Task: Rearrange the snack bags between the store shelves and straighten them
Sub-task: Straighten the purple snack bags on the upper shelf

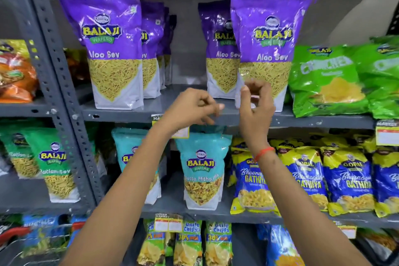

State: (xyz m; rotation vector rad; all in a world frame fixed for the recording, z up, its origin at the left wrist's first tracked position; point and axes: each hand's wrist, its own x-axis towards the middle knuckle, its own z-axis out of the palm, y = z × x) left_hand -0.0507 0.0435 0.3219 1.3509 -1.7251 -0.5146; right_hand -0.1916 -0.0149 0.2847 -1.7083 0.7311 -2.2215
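Note:
Purple Aloo Sev bags stand upright on the upper shelf (121, 112): a left row with its front bag (112, 49) and a right row with its front bag (267, 45), and a gap of bare shelf between the rows. My left hand (192, 108) hovers in front of that gap at the shelf edge, fingers curled in with nothing in them. My right hand (257, 101) is raised before the lower left corner of the right front bag, fingers loosely bent and apart, holding nothing. Both hands are blurred.
Green snack bags (328, 80) lean at the right of the upper shelf. Below stand teal mix bags (201, 168), blue and yellow Gathiya bags (345, 179) and green Ratlami Sev bags (54, 162). Chips bags (187, 242) fill the bottom shelf. A grey upright post (58, 84) divides the racks.

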